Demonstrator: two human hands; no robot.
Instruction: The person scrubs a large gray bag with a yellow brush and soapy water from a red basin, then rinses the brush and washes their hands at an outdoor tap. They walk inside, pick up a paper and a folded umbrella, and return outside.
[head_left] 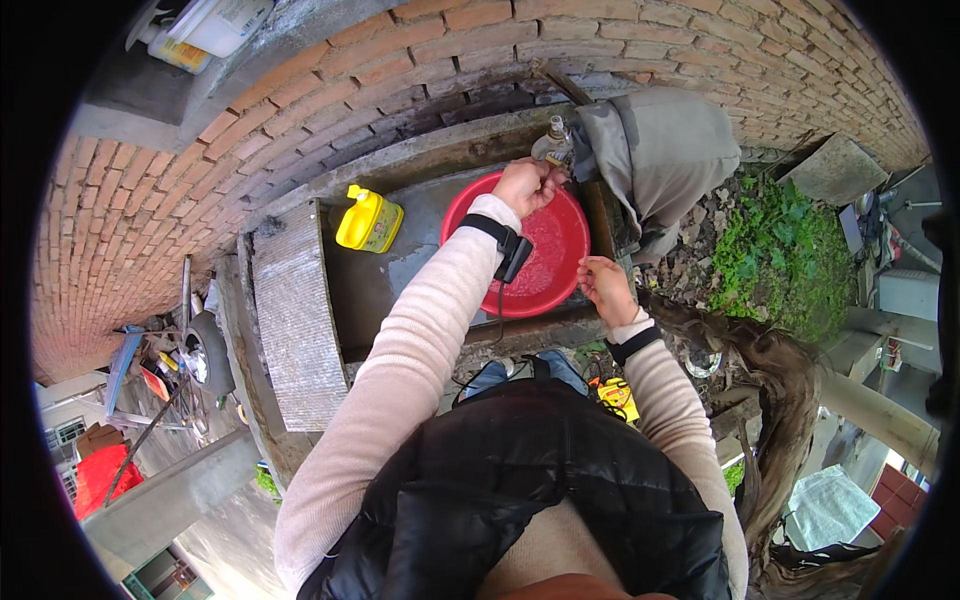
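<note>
A red plastic basin with clear, bubbly water stands in a concrete trough. My left hand reaches over its far rim, fingers curled, just below a metal tap. Whatever those fingers hold, if anything, is hidden. Beside the basin's right rim is my right hand, its fingers loosely bent and apart, with nothing visible in them. A yellow jug-shaped bottle with a handle stands in the trough, left of the basin.
Grey cloth, apparently a garment, drapes over the trough's right end by the tap. A ridged board covers the left end. Behind runs a brick wall. A thick twisted trunk and green plants lie right.
</note>
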